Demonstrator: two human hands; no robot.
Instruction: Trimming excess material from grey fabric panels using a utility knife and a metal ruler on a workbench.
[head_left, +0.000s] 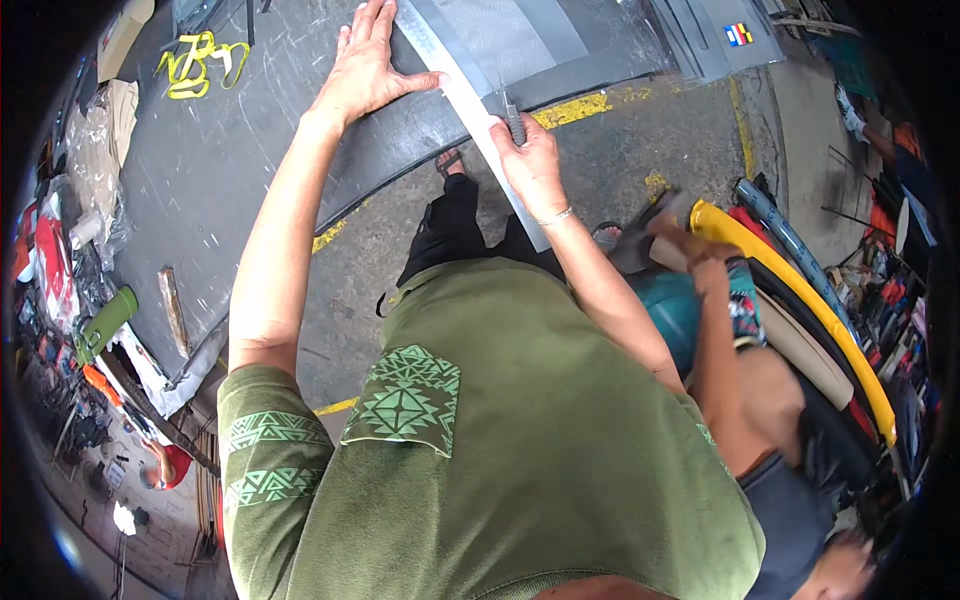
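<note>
A long metal straightedge (468, 108) slants over grey sheet material (495, 45) on the dark worktable, its near end reaching past the table edge toward my body. My left hand (368, 78) is spread flat on the table, its thumb stretched onto the straightedge. In my right hand (537, 170), closed fingers hold a utility knife (515, 124) with a dark handle, its blade end pointing away from me. That hand rests at the straightedge's right side, near the table's front edge. I cannot tell whether the blade touches the sheet.
A yellow strap (195, 68) and a wooden stick (173, 308) lie on the scratched worktable (210, 180). Close on my right, a person (730, 350) bends, arms blurred, beside rolls of material, one a yellow roll (800, 275). Plastic-wrapped goods and a green roll (108, 322) crowd the left.
</note>
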